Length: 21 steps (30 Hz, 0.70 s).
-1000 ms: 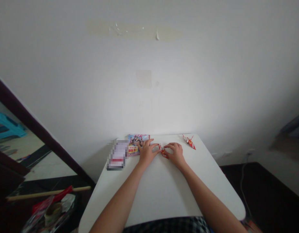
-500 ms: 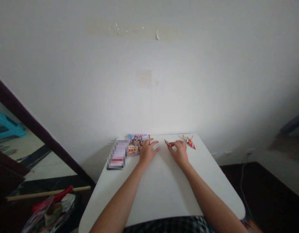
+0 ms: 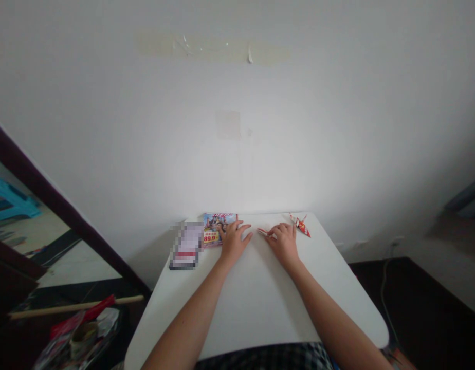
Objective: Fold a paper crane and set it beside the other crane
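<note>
A small folded piece of red and white paper [image 3: 262, 232] is pinched in the fingertips of my right hand [image 3: 282, 240], its narrow end pointing left. My left hand [image 3: 233, 239] has its fingers apart and holds nothing; it rests over the right side of a colourful printed leaflet [image 3: 212, 226]. A gap separates the two hands. Just beyond my right hand sits a folded paper crane [image 3: 300, 225] in red and white, near the table's back right corner. My right fingers hide part of the folded paper.
The white table [image 3: 256, 308] stands against a wall. A phone-like item [image 3: 186, 246], blurred into blocks, lies at the table's left edge. On the floor at left are a bag of odds and ends [image 3: 83, 339] and a wooden stick [image 3: 75, 307].
The folded paper in my right hand has turned and shifted slightly left, now lying more level. My left hand has hardly moved.
</note>
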Each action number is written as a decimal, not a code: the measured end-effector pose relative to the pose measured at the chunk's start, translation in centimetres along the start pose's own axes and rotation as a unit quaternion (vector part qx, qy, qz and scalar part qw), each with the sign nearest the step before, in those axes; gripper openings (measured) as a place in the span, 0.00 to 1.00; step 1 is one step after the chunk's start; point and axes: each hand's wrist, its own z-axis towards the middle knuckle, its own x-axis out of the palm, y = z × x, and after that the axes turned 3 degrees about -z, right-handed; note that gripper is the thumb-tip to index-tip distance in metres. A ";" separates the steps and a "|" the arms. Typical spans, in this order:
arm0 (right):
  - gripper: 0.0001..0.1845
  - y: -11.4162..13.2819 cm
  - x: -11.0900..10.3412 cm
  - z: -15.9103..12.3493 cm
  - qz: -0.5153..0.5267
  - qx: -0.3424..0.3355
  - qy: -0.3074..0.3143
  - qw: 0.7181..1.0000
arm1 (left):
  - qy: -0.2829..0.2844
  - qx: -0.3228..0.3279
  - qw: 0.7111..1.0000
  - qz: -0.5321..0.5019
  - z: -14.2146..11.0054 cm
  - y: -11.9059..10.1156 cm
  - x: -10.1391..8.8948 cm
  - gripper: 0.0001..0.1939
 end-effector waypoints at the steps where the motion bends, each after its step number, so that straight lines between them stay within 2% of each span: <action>1: 0.06 0.0 0.0 0.0 0.000 0.003 0.002 1.000 | 0.002 -0.001 1.000 0.002 0.0 0.0 0.0 0.15; 11: 0.10 0.7 -0.2 0.0 0.005 0.004 0.035 0.999 | 0.018 0.010 1.000 -0.002 -0.1 0.1 0.3 0.11; 21: 0.09 1.4 -0.1 -0.2 0.019 0.000 0.070 0.997 | 0.038 0.022 0.999 -0.015 -0.4 -1.1 -0.2 0.09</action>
